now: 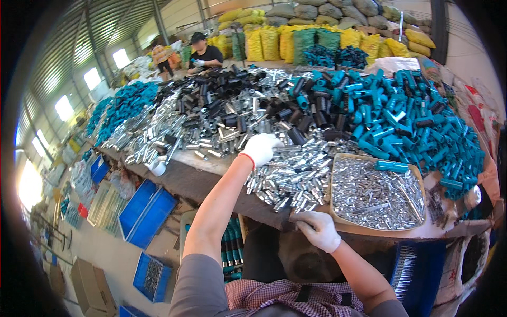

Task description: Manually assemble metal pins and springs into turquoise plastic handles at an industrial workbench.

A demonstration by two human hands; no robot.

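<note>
My left hand (pixel 260 148), in a white glove, reaches out over the workbench and rests on a heap of small silver metal tubes (pixel 296 177), its fingers curled down among them; whether it grips one I cannot tell. My right hand (pixel 317 229), also gloved, lies closed on the near edge of the workbench (pixel 211 182), just beside a shallow cardboard tray (pixel 338 222) filled with small silver parts. One teal plastic sleeve (pixel 392 166) lies on top of that tray. Black sleeves (pixel 222 98) and teal sleeves (pixel 391 113) are piled beyond the tubes.
Blue plastic crates (pixel 145 211) and cardboard boxes (pixel 91 288) stand on the floor at the left. Another person (pixel 203 54) in black sits at the far side of the bench. Yellow and green sacks (pixel 296 39) are stacked at the back. A dark sack (pixel 303 259) hangs under the bench edge.
</note>
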